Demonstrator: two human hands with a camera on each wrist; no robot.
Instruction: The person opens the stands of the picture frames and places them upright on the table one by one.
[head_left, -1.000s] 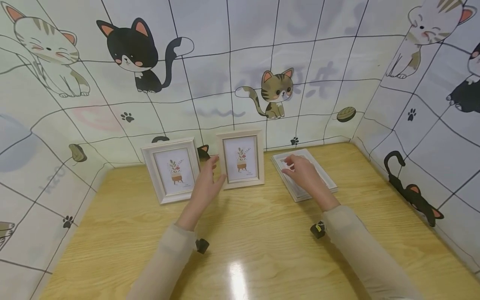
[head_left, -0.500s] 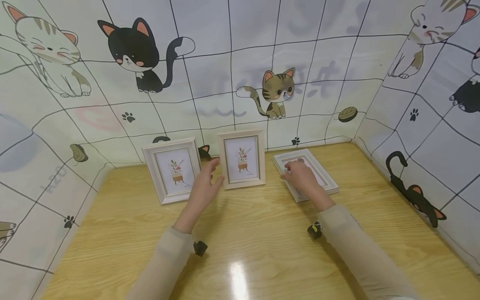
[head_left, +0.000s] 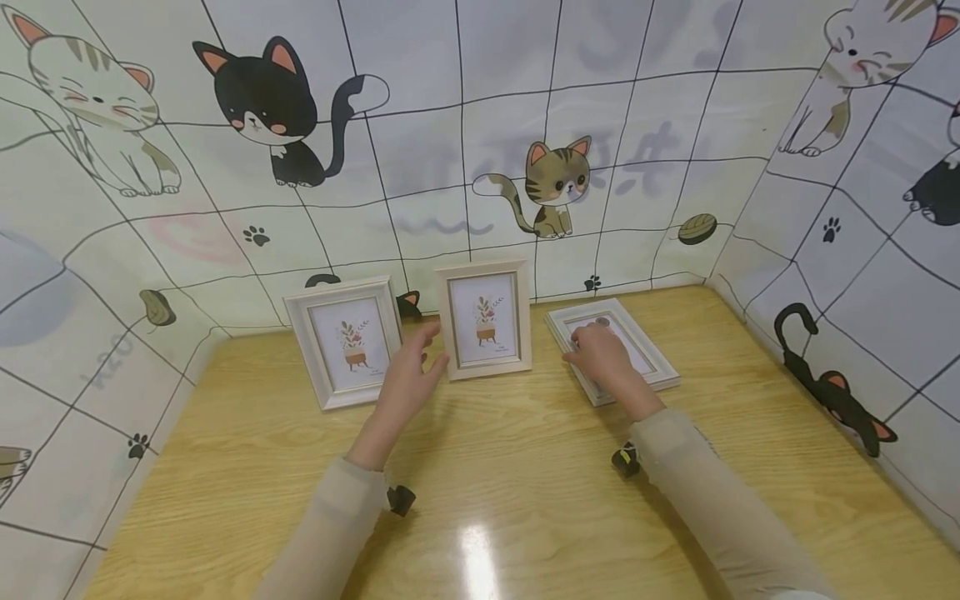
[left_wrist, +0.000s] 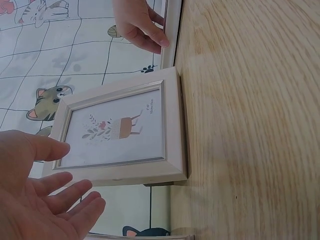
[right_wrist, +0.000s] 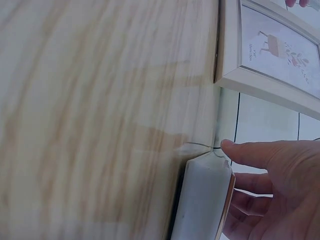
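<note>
Two white photo frames with a potted-plant print stand upright on the table: a left frame (head_left: 324,350) and a middle frame (head_left: 523,333). My left hand (head_left: 408,371), fingers loosely spread, hovers in front of the gap between them, holding nothing; the left wrist view shows its thumb and fingertips beside the middle frame (left_wrist: 172,120). On the right another white frame (head_left: 654,358) lies flat, its thick edge perhaps two frames stacked. My right hand (head_left: 603,358) is over its left part, fingers loosely bent; in the right wrist view the thumb reaches the corner of the flat frame (right_wrist: 202,200).
The wooden table (head_left: 510,483) meets walls of cat-patterned sheeting (head_left: 420,167) at the back and both sides. A small black camera (head_left: 401,500) sits at the left wrist and another black camera (head_left: 625,460) at the right.
Over the second, my right hand has shifted slightly left and down on the flat frame, uncovering more of its picture. My left hand and the standing frames stay nearly still.
</note>
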